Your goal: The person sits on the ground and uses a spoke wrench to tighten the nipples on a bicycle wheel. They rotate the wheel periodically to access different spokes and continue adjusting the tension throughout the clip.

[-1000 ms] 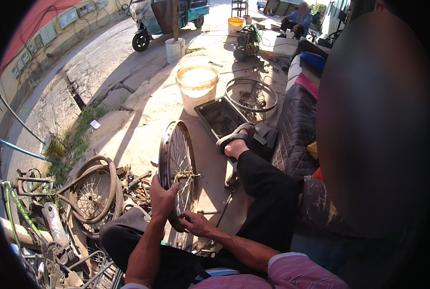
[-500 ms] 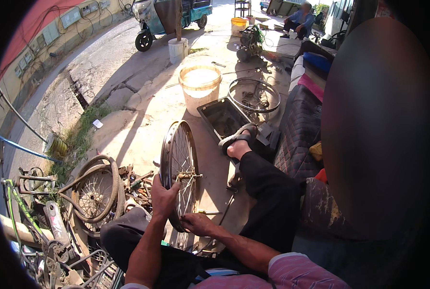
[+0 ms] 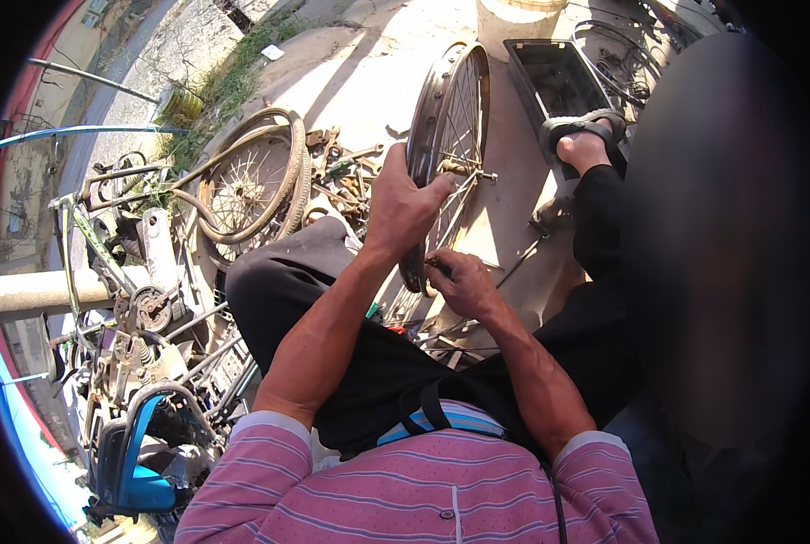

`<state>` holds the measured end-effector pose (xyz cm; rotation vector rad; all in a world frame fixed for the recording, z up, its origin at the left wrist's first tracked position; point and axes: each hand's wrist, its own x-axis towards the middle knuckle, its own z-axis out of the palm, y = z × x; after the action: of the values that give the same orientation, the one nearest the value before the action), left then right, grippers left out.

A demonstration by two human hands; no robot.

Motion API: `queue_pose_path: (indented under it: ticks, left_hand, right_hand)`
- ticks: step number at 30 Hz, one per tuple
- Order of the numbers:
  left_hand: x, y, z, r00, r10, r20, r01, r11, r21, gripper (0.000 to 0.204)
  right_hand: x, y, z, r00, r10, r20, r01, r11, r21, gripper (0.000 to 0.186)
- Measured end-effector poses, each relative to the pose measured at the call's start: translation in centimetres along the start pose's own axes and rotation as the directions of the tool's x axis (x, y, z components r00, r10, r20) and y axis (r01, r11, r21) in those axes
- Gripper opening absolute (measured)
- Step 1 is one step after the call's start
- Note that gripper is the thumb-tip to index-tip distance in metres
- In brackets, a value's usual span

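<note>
Wheel [image 3: 450,136] upright: left hand [image 3: 403,207] grips rim, right hand [image 3: 459,283] pinches spoke low; best keep rim steady, turn gently.

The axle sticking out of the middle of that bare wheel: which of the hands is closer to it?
Left. The left hand grips the wheel rim just beside the axle. The right hand works lower down, at the rim's bottom edge.

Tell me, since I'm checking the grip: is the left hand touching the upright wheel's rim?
Touching. The head view shows the left hand wrapped over the wheel rim, fingers on its edge.
</note>
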<state>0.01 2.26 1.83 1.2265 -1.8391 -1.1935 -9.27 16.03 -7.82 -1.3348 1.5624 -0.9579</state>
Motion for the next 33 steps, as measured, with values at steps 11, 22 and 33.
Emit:
queue_pose_path:
  ticks: [11, 22, 33]
  left_hand:
    - [-0.1, 0.4, 0.0, 1.000, -0.015, -0.009, 0.015, 1.000, 0.028, 0.032]
    - [-1.3, -3.2, -2.0, 0.997, -0.029, -0.069, 0.022, 0.995, -0.099, 0.029]
    - [-1.5, -3.0, -1.9, 0.995, -0.025, -0.092, 0.020, 0.998, -0.059, 0.028]
  right_hand:
    - [-1.1, 0.0, 0.1, 0.996, -0.075, -0.049, 0.074, 0.997, -0.028, 0.016]
    - [-1.4, -0.7, 2.9, 1.000, 0.021, -0.022, -0.018, 0.993, 0.119, 0.019]
    - [-1.2, -1.3, 0.5, 0.979, -0.143, 0.144, 0.159, 0.981, -0.111, 0.020]
